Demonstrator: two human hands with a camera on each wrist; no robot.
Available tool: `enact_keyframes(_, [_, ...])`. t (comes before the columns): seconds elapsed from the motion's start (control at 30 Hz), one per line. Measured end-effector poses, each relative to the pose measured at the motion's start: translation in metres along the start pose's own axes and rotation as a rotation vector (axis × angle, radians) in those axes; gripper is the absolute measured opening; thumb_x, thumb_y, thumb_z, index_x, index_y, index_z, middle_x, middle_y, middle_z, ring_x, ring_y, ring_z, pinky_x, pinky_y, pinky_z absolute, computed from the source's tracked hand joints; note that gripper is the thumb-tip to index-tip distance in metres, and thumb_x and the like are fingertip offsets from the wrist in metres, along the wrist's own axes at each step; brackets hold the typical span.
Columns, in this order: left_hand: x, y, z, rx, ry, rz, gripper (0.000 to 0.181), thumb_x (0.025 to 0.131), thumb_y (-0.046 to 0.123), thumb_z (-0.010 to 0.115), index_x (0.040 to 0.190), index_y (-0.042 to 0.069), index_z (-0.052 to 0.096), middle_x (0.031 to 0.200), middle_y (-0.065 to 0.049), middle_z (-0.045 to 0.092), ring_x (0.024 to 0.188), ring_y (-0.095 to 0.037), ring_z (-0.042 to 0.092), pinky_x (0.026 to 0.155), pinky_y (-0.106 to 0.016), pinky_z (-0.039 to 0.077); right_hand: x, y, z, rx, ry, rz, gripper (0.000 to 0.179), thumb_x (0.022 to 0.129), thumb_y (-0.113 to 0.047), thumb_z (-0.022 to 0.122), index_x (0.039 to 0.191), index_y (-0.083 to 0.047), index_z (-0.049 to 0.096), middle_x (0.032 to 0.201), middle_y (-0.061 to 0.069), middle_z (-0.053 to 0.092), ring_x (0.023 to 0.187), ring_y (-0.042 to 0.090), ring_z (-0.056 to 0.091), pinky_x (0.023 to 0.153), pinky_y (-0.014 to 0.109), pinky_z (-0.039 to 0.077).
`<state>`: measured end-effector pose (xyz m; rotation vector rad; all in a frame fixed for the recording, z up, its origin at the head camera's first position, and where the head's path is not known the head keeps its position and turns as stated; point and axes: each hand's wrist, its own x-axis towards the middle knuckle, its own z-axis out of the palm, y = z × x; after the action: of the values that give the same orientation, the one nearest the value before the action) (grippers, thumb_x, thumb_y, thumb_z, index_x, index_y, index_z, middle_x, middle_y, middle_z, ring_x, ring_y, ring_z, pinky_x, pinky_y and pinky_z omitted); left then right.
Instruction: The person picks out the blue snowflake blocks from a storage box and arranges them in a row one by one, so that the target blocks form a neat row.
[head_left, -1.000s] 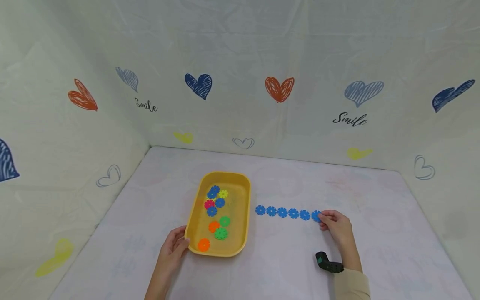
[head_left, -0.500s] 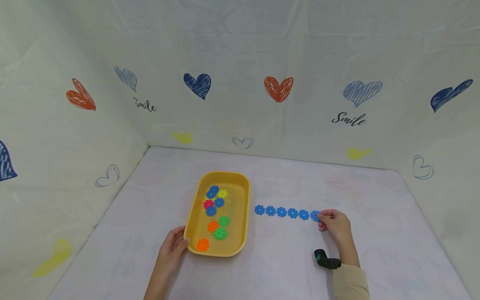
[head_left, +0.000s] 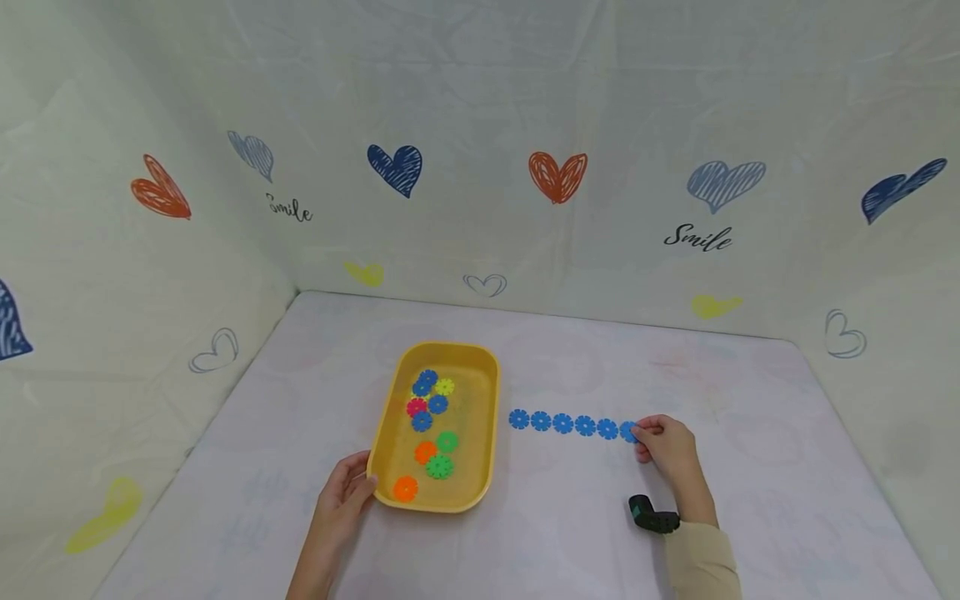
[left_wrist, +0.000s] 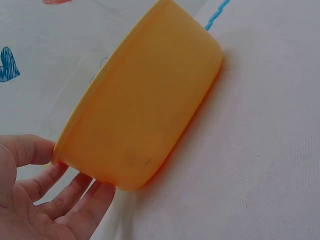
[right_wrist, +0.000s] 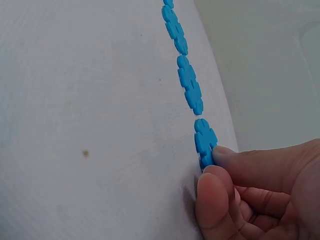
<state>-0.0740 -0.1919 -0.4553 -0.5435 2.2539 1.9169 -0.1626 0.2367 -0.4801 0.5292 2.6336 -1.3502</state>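
Observation:
My left hand (head_left: 341,497) holds the near left corner of a yellow plastic tray (head_left: 472,454). In the left wrist view the thumb lies at the tray's rim and the fingers bend against the outer wall. My right hand (head_left: 671,454) pinches a blue snowflake disc (right_wrist: 204,137) between thumb and forefinger, low over the table. That disc is the rightmost of a straight row of several blue snowflake discs (head_left: 562,423) to the right of the tray. A narrow gap parts it from its neighbour in the right wrist view. The fingers hide its near edge.
Inside the tray lie loose snowflake discs: several blue, a pink one (head_left: 416,407), a yellow one (head_left: 445,387), green ones (head_left: 440,467) and orange ones (head_left: 406,488). A white table (head_left: 570,533) carries everything, with a heart-printed curtain (head_left: 480,100) behind. A black device (head_left: 652,517) sits at the right wrist.
The right hand has shifted slightly left with its disc, bringing it closer to the neighbouring blue one. My left hand and the tray have kept their places.

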Motion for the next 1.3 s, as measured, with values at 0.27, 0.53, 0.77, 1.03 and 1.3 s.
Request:
enact_keyframes(0.27, [0.0006, 0.0005, 0.0005, 0.007, -0.001, -0.001, 0.043, 0.095, 0.011, 0.050, 0.135, 0.000, 0.038, 0.137, -0.023, 0.042, 0.117, -0.026, 0.049, 0.085, -0.011, 0.048, 0.0005, -0.0024, -0.0019, -0.031, -0.013, 0.020, 0.022, 0.091, -0.011, 0.056, 0.103, 0.007, 0.055, 0.073, 0.007, 0.058, 0.056, 0.010, 0.056, 0.053, 0.023, 0.052])
enact_keyframes(0.53, [-0.0002, 0.0005, 0.0009, 0.009, 0.005, 0.001, 0.042, 0.094, 0.007, 0.049, 0.134, 0.000, 0.039, 0.137, -0.021, 0.044, 0.116, -0.024, 0.050, 0.083, -0.008, 0.045, 0.0000, -0.0019, -0.0024, -0.028, -0.032, 0.027, 0.024, 0.091, -0.011, 0.056, 0.105, 0.007, 0.055, 0.074, 0.007, 0.057, 0.058, 0.011, 0.056, 0.054, 0.022, 0.053])
enact_keyframes(0.77, [-0.0006, 0.0008, 0.0008, 0.006, 0.000, -0.008, 0.043, 0.094, 0.008, 0.049, 0.135, 0.001, 0.038, 0.137, -0.022, 0.043, 0.116, -0.024, 0.049, 0.083, -0.009, 0.046, -0.0002, -0.0021, -0.0017, -0.042, -0.031, 0.042, 0.024, 0.091, -0.012, 0.056, 0.106, 0.007, 0.054, 0.074, 0.007, 0.057, 0.057, 0.010, 0.055, 0.053, 0.021, 0.051])
enact_keyframes(1.03, [-0.0007, 0.0011, -0.0003, 0.007, -0.001, -0.007, 0.043, 0.094, 0.008, 0.049, 0.135, 0.001, 0.037, 0.137, -0.022, 0.042, 0.115, -0.022, 0.050, 0.084, -0.009, 0.046, 0.0016, -0.0035, 0.0006, -0.065, -0.027, 0.044, 0.025, 0.091, -0.013, 0.056, 0.106, 0.006, 0.054, 0.073, 0.007, 0.057, 0.055, 0.010, 0.054, 0.052, 0.020, 0.050])
enact_keyframes(1.3, [-0.0013, 0.0011, -0.0007, -0.007, -0.010, 0.002, 0.043, 0.094, 0.008, 0.049, 0.135, 0.001, 0.037, 0.137, -0.021, 0.042, 0.102, -0.002, 0.053, 0.081, -0.006, 0.044, 0.0009, -0.0029, 0.0003, -0.062, -0.025, 0.040, 0.025, 0.091, -0.013, 0.056, 0.106, 0.007, 0.054, 0.073, 0.007, 0.057, 0.055, 0.010, 0.054, 0.052, 0.021, 0.050])
